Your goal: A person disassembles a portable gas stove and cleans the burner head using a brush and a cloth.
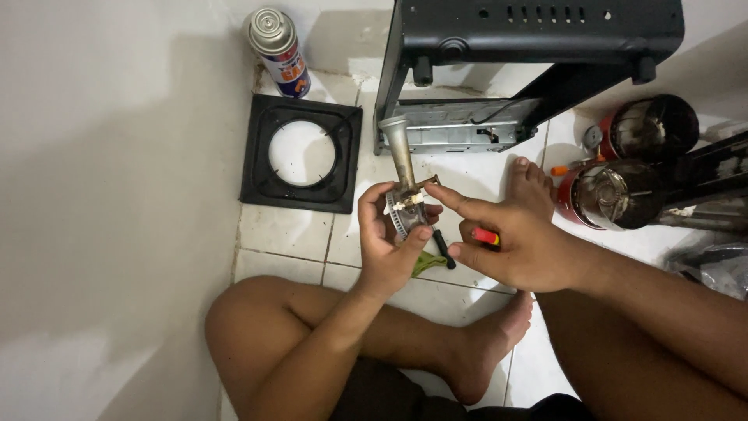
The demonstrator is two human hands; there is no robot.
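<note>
Two hands meet over the tiled floor point(296, 234): your left hand point(387, 245) clamps the metal burner point(404, 195), your right hand point(510, 245) grips a red screwdriver point(485, 235), forefinger touching it. Already out of the stove body point(538, 47); pan support point(302, 153) lies aside, refitting undone.

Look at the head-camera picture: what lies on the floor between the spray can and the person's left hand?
In the head view, a square black pan support with a round opening lies on the tiles between the spray can and the left hand, which holds a metal burner part.
</note>
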